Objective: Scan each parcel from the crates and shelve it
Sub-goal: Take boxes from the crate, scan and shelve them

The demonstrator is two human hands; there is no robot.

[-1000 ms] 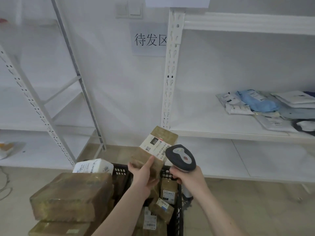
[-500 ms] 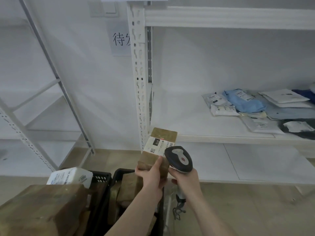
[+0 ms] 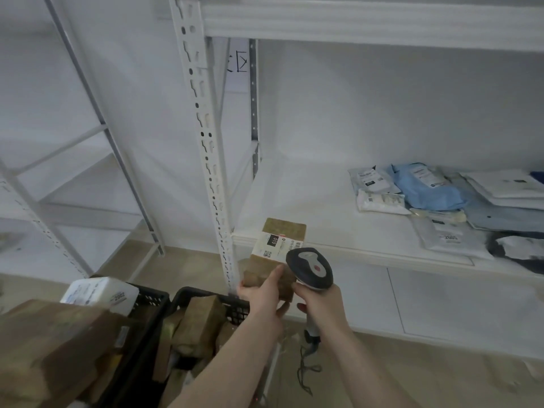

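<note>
My left hand (image 3: 263, 293) grips a small brown cardboard parcel (image 3: 275, 248) with a white label, held up just in front of the white shelf's edge (image 3: 368, 254). Right beside it, my right hand (image 3: 322, 301) holds a grey and black barcode scanner (image 3: 310, 267), whose head sits against the parcel's right side. A cable hangs from the scanner's handle. Below my left arm, a black crate (image 3: 232, 307) holds several brown parcels (image 3: 203, 319).
Several soft mailer bags (image 3: 424, 195), white, blue and grey, lie on the shelf's right part. A white perforated upright (image 3: 210, 160) stands left of the parcel. A second black crate (image 3: 150, 301) at lower left carries big brown boxes (image 3: 56, 346) and a white packet (image 3: 100, 293).
The view has swung to the right and closer to the shelf. Both hands with parcel and scanner have moved towards the shelf's edge, and the crates have slid to the lower left.
</note>
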